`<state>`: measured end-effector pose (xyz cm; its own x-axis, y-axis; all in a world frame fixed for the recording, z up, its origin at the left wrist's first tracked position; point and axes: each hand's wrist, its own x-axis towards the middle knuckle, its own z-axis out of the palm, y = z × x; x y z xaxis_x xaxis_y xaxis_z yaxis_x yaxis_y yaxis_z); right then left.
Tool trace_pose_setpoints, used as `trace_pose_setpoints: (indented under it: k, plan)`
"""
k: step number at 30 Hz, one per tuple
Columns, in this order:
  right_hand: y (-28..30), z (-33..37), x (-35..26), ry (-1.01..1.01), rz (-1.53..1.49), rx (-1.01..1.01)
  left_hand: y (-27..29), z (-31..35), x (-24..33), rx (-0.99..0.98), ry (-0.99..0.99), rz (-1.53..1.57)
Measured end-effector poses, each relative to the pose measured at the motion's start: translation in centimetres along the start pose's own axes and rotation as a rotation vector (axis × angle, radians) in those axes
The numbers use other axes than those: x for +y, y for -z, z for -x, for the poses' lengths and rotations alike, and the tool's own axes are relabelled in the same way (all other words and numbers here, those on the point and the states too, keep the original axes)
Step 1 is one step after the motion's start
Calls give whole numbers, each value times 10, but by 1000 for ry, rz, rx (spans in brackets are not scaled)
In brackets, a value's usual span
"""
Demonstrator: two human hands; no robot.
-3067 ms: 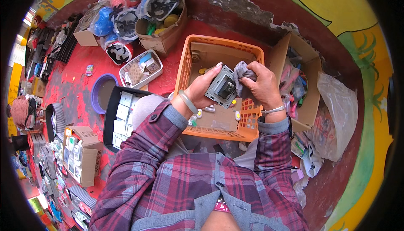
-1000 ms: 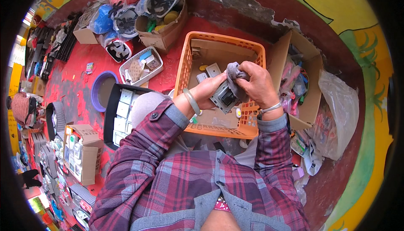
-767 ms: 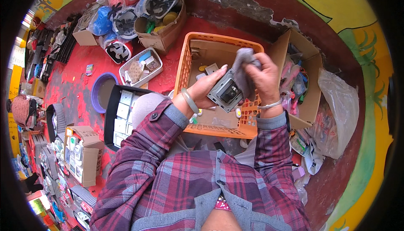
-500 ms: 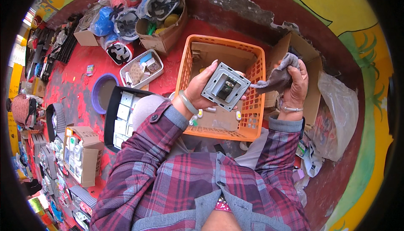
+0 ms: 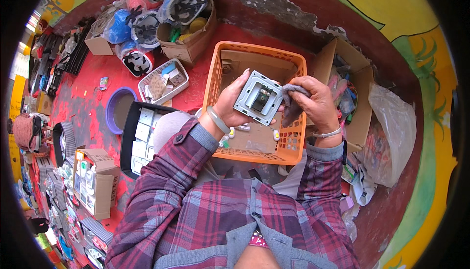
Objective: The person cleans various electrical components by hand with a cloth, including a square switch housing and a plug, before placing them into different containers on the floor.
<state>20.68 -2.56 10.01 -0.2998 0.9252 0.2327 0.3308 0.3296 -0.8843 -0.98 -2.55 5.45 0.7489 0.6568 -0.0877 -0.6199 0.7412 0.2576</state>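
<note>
My left hand (image 5: 230, 103) is closed round the edge of a square electrical wall plate (image 5: 249, 103), held above the orange basket. Its back faces up, with a grey metal frame and a dark mechanism in the middle. Whether it is a switch or a socket does not show. A grey cloth (image 5: 292, 110) is pinched in my right hand (image 5: 316, 101), bunched at the plate's right edge. Part of the cloth hangs down over the basket's interior. The orange plastic basket (image 5: 254, 157) stands in front of me, lined with cardboard, with a few small white pieces inside.
On the left are a black tray (image 5: 128, 139) of white square plates, a purple basin (image 5: 110, 114) and a white basket (image 5: 183, 84). Beyond stands a cardboard box (image 5: 188, 51) with bagged items. An open carton (image 5: 360, 90) and clear plastic sheet (image 5: 394, 122) lie to the right.
My right hand has moved left with the grey cloth, from over the carton to the plate's edge. The plate has shifted slightly left in my left hand.
</note>
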Motion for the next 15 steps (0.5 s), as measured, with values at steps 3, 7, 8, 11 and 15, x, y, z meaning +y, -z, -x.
trace_pose_setpoints:
  k: [3,7,8,11,15]
  plan:
    - [1,0,-2,44,243,-45,8,-3,-3,37,6,-54]
    - [-3,1,-3,8,299,-66,9,-4,-6,63,31,-96]
    - [-6,1,-2,24,300,-63,11,-5,-8,85,35,-113]
    - [-15,0,-1,69,312,-62,15,-5,-17,116,99,-120]
    - [-24,-2,-1,91,335,-56,10,-5,-23,115,99,-183]
